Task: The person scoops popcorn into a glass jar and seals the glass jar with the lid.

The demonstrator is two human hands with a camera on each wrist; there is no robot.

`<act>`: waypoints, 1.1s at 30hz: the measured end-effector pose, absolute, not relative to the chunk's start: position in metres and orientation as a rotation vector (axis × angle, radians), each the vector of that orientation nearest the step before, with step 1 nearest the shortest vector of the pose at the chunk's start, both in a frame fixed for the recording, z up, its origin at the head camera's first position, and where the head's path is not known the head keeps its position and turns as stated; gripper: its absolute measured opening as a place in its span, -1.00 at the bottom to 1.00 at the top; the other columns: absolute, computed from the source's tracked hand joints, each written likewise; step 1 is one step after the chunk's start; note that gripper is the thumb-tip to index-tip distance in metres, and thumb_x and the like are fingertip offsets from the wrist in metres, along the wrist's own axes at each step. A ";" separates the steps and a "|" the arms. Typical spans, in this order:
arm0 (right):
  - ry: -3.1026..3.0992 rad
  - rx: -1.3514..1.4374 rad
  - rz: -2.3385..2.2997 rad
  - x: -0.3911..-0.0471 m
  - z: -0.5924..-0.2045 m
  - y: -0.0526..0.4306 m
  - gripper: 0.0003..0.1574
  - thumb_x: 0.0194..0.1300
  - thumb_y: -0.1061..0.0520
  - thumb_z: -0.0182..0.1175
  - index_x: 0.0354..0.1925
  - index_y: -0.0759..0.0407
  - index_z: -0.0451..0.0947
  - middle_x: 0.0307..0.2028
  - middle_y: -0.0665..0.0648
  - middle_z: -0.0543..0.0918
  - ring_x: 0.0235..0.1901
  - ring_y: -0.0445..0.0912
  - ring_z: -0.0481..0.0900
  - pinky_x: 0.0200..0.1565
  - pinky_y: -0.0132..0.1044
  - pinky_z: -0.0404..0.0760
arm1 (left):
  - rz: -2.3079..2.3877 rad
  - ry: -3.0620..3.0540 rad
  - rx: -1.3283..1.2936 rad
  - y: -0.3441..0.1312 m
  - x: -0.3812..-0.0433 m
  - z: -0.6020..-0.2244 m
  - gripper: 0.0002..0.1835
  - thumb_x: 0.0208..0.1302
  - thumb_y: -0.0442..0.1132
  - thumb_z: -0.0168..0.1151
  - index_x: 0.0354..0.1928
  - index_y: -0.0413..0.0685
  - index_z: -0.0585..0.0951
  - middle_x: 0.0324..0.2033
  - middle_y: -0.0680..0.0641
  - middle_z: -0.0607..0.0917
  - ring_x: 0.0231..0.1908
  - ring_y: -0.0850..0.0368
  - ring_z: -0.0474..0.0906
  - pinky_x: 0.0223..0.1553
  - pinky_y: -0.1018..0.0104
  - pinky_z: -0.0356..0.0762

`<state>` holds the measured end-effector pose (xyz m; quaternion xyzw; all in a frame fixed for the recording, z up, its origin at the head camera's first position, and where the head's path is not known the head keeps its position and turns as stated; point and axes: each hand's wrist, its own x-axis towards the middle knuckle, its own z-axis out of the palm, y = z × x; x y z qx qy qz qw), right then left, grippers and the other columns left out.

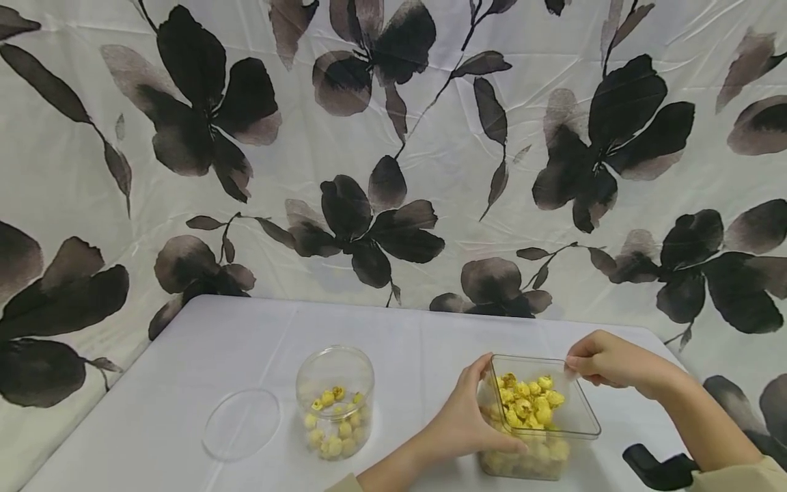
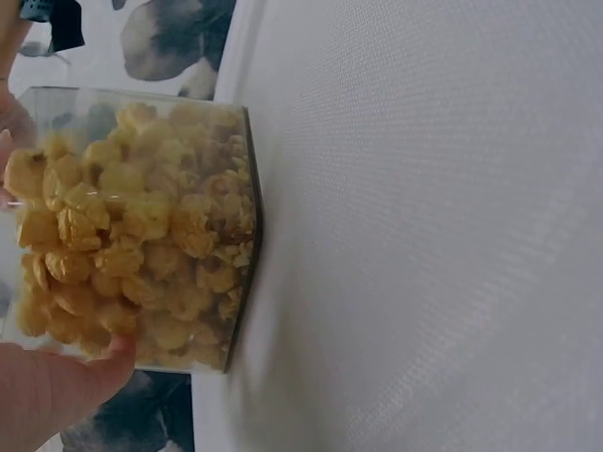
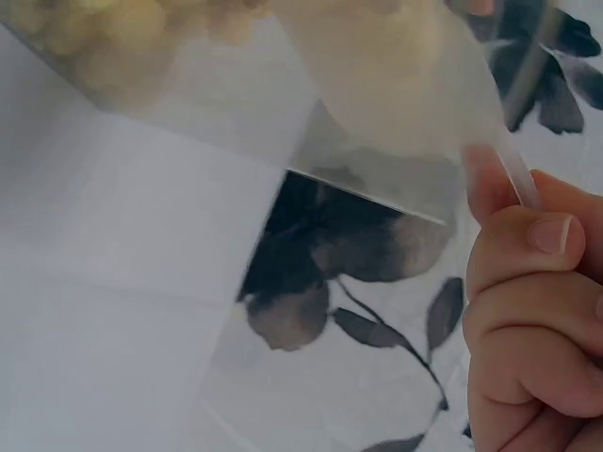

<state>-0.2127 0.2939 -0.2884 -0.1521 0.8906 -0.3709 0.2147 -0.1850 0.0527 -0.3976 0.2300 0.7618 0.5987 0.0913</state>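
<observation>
White table (image 1: 424, 359): spread under everything.
Square box (image 1: 574, 413): placed on the table; popcorn (image 1: 531, 403) is piled inside.
Left hand (image 1: 461, 417): curved around the box's left side, which is gripped.
Right hand (image 1: 615, 362): at the box's right rear rim; a translucent piece (image 3: 405, 85), perhaps a scoop, is pinched.
Round jar (image 1: 335, 369): left of the box; only its lower part is filled.
Clear disc (image 1: 240, 424): farther left of the box; perhaps a lid, not yet fitted.
Progress: judged partway; much popcorn is left in the box.
</observation>
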 end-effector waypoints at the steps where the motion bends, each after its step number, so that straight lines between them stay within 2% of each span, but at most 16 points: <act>1: 2.464 -0.417 -1.035 -0.213 -0.289 0.294 -0.70 0.36 0.25 -0.04 -0.36 0.38 0.58 -0.73 -0.03 0.22 -0.78 -0.27 0.01 -0.70 -0.46 0.06 | 1.778 2.264 0.683 0.053 -0.185 -0.398 0.22 -0.30 -0.10 0.61 0.41 0.24 0.01 0.27 0.11 0.18 0.28 0.16 0.11 0.22 0.04 0.20; 12: 2.404 -0.389 -1.108 -0.214 -0.296 0.302 -0.67 0.39 0.22 -0.04 -0.26 0.46 0.57 -0.70 -0.02 0.29 -0.76 -0.27 0.08 -0.69 -0.45 0.10 | 1.787 2.232 0.674 0.052 -0.183 -0.397 0.21 -0.28 -0.11 0.60 0.41 0.30 0.00 0.29 0.10 0.15 0.30 0.12 0.09 0.19 0.06 0.24; 17: 2.391 -0.403 -1.141 -0.214 -0.297 0.309 -0.67 0.40 0.22 -0.06 -0.24 0.46 0.56 -0.69 -0.02 0.27 -0.74 -0.27 0.09 -0.70 -0.44 0.08 | 1.800 2.217 0.684 0.052 -0.183 -0.398 0.20 -0.28 -0.13 0.60 0.41 0.24 0.01 0.26 0.11 0.17 0.27 0.15 0.12 0.17 0.15 0.27; 23: 2.327 -0.477 -1.184 -0.215 -0.299 0.308 -0.65 0.41 0.21 -0.06 -0.23 0.50 0.55 -0.68 -0.04 0.30 -0.74 -0.28 0.10 -0.71 -0.42 0.06 | 1.845 2.177 0.682 0.052 -0.184 -0.398 0.21 -0.29 -0.18 0.60 0.41 0.17 0.02 0.25 0.08 0.18 0.25 0.14 0.12 0.06 0.38 0.36; 28: 2.291 -0.513 -1.226 -0.213 -0.300 0.308 -0.63 0.41 0.22 -0.08 -0.22 0.54 0.53 -0.68 -0.06 0.31 -0.75 -0.29 0.09 -0.73 -0.38 0.02 | 1.849 2.176 0.686 0.052 -0.184 -0.398 0.21 -0.28 -0.17 0.60 0.41 0.18 0.02 0.26 0.07 0.16 0.27 0.14 0.11 0.06 0.39 0.35; 31: 2.255 -0.537 -1.245 -0.213 -0.301 0.309 -0.62 0.42 0.21 -0.09 -0.22 0.55 0.52 -0.69 -0.07 0.31 -0.76 -0.29 0.08 -0.74 -0.34 0.00 | 1.876 2.139 0.693 0.052 -0.184 -0.398 0.21 -0.28 -0.21 0.60 0.42 0.16 0.01 0.26 0.06 0.16 0.25 0.13 0.12 -0.01 0.45 0.40; 33: 2.245 -0.549 -1.255 -0.212 -0.301 0.310 -0.61 0.43 0.21 -0.10 -0.21 0.55 0.52 -0.69 -0.08 0.30 -0.76 -0.28 0.07 -0.75 -0.32 -0.02 | 1.866 2.155 0.696 0.052 -0.184 -0.398 0.21 -0.28 -0.20 0.60 0.42 0.17 0.01 0.25 0.08 0.16 0.25 0.15 0.12 0.02 0.42 0.39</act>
